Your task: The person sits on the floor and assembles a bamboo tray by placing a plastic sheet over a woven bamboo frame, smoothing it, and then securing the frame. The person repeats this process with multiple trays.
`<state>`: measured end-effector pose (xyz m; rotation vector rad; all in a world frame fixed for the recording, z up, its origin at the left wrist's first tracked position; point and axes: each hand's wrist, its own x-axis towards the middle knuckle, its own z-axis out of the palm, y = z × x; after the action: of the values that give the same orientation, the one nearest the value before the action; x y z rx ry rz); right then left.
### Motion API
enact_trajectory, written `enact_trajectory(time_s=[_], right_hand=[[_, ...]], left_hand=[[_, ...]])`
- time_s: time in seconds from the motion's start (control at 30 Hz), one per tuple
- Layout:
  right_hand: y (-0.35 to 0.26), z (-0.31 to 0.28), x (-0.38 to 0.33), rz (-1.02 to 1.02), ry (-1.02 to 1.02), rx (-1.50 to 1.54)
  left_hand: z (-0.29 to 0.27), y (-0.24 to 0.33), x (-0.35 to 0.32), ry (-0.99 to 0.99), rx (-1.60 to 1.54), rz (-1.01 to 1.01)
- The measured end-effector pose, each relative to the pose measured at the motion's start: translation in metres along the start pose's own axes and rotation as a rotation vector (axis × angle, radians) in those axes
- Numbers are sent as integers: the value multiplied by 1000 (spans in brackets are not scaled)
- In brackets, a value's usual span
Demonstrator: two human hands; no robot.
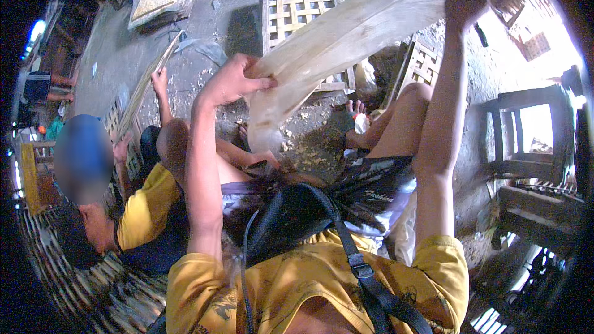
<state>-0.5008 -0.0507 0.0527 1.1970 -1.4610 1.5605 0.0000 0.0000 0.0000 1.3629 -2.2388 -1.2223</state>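
Note:
A long, translucent whitish strip with brown stains (352,31), like thin plastic film, is stretched slantwise in front of me. My left hand (236,79) is closed on its nearer left part, thumb pressed against the fingers. Below that hand, the loose end hangs down toward the floor. Raised high at the upper right, my right hand (465,1) grips the far end. The strip passes in front of a slatted wooden lattice crate (297,9), hiding part of it.
Beside me on the left, a person in a yellow shirt (148,210) holds a similar long strip (145,80). Another lattice crate (424,65) leans near my right knee. Pale scraps (315,142) litter the floor between my feet. A wooden frame (529,127) stands at the right.

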Motion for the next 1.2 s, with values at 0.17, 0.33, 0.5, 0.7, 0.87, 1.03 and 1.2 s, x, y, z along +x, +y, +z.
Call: enact_trajectory(time_s=[0.17,0.33,0.5,0.7,0.87,1.03,1.2], right_hand=[[32,-33,-11,146,92,-70],[68,-38,2,52,197,-239],[76,-54,-7,246,-80,-509],[-122,-9,-76,-191,-757,227],[-240,-38,-140,-673,-962,526],[-247,-49,-166,-798,-992,548],[-238,-39,-171,-663,-1083,661]], left_hand=[[15,-44,-21,196,142,-45],[-17,-63,-17,430,286,51],[-36,-61,-29,331,-300,46],[-1,-25,-1,188,-497,77],[3,-33,13,112,-704,94],[14,-16,7,-53,-869,99],[10,-20,3,22,-592,58]])
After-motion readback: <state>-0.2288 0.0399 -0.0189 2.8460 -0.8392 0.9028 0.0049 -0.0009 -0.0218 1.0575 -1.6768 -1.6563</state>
